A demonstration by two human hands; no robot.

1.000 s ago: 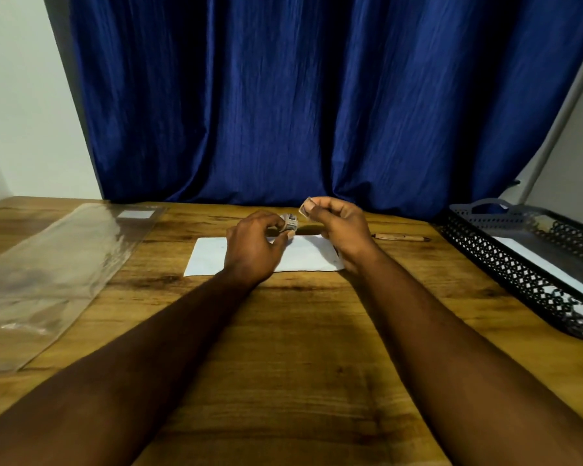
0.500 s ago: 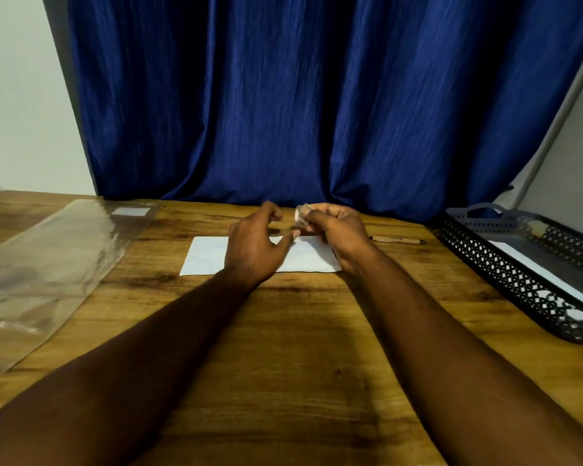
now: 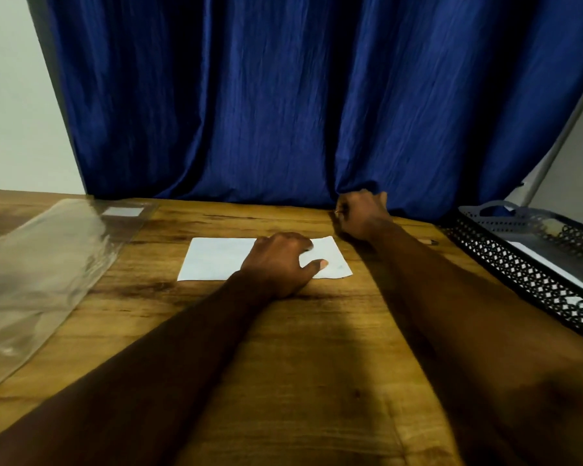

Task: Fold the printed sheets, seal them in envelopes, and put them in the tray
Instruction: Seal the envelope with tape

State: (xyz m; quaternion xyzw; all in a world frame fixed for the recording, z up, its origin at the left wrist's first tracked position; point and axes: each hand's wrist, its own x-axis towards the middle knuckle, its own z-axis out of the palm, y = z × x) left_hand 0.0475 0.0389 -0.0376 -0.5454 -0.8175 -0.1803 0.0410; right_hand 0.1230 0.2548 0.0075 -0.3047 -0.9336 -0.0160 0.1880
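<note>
Left hand (image 3: 280,264) lay on the white envelope (image 3: 216,258) at mid-counter (image 3: 283,348), grip loose, thumb spread, fingertips touching the paper. Right hand (image 3: 362,213) at 1 o'clock from the envelope, by the curtain (image 3: 283,112), grip curled tight; contents not discernible. Tray (image 3: 505,260) at 3 o'clock, apart.

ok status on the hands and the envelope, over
Left grip resting on the white envelope, flat on the table. Right grip curled by the curtain, contents unclear. Tray off right, pen lying short of it.
</note>
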